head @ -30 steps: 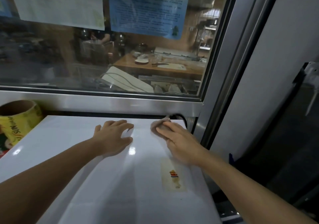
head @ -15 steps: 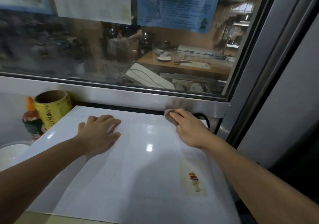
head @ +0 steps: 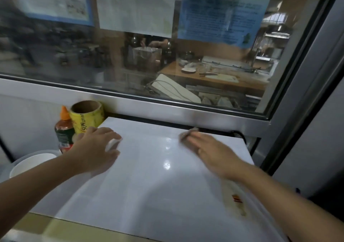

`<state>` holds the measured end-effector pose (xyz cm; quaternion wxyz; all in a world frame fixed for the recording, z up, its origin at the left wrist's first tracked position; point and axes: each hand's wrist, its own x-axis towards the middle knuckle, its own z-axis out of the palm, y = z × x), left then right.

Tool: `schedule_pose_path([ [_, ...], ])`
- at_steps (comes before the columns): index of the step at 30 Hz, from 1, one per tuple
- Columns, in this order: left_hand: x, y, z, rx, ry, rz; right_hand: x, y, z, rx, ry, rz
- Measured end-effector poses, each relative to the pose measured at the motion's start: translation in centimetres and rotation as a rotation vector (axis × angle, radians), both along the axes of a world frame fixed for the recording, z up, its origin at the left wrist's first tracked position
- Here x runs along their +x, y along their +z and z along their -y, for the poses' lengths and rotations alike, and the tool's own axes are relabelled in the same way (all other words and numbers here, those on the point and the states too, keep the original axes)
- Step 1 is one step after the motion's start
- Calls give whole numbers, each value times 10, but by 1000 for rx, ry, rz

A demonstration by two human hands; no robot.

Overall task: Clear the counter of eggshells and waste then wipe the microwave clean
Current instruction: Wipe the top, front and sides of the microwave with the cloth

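Since half a second ago, the right hand [head: 212, 153] has slid left along the far edge of the microwave top [head: 158, 182], away from the far right corner, and the left hand [head: 96, 148] has stayed at the left side.

Far off is a big window [head: 167, 55] with a shiny metal frame and papers stuck on the glass. Near it sits the white microwave top, flat and glossy, filling the middle. A small sticker [head: 236, 200] lies on its right side, partly under the right arm.

To the left of the microwave, lower down, stands a white bowl [head: 31, 162]. Behind the bowl is a yellow roll [head: 86, 116] with a brown hole, and a bottle [head: 64, 131] with an orange cap, touching the roll.

Left hand rests on the top's left edge, fingers bent a little and spread, holding nothing. Right hand lies flat, fingers straight and close together, pressing a small grey cloth [head: 188, 132] onto the top near the far edge. Only a bit of the cloth peeks out past the fingertips. Both hands look blurry.
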<state>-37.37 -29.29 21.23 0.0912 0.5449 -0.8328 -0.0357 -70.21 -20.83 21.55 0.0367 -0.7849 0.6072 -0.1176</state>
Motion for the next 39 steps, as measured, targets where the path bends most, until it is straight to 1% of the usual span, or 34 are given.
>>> schedule_pose_path([
  [2,14,-3,2,30,12,-9,-3,3,26,-4,-153,-45],
  [5,20,-7,7,60,-3,-29,28,-4,56,-1,-183,-29],
  [8,20,-7,8,59,-23,-67,74,-6,70,-27,-121,0],
  [11,24,-5,8,81,-67,-77,120,-2,60,5,6,4],
  [14,37,-4,7,104,-120,-110,133,-2,24,93,196,78],
  [15,46,-5,8,97,-117,-132,128,1,16,109,223,97],
  [17,62,-9,11,94,-74,-179,108,6,21,89,154,89],
  [20,75,-16,13,188,-20,-308,90,9,61,30,-87,34],
  [21,76,-18,13,203,-27,-354,95,8,75,23,-122,20],
  [23,76,-19,15,196,-56,-390,119,1,97,18,-125,9],
  [26,75,-14,15,207,-62,-382,163,-3,105,4,-25,19],
  [28,75,-11,13,196,-81,-363,183,-4,91,-1,90,31],
  [31,81,-10,6,200,-101,-385,185,-8,55,26,287,32],
  [32,85,-10,5,208,-82,-403,178,-6,51,45,302,50],
  [34,93,-10,5,246,-26,-435,162,-1,65,52,219,84],
  [36,97,-12,5,290,-16,-434,157,2,97,33,74,67],
  [37,98,-13,5,305,-26,-438,161,1,114,23,20,54],
  [39,98,-13,6,332,-38,-466,180,-2,140,8,-17,53],
])
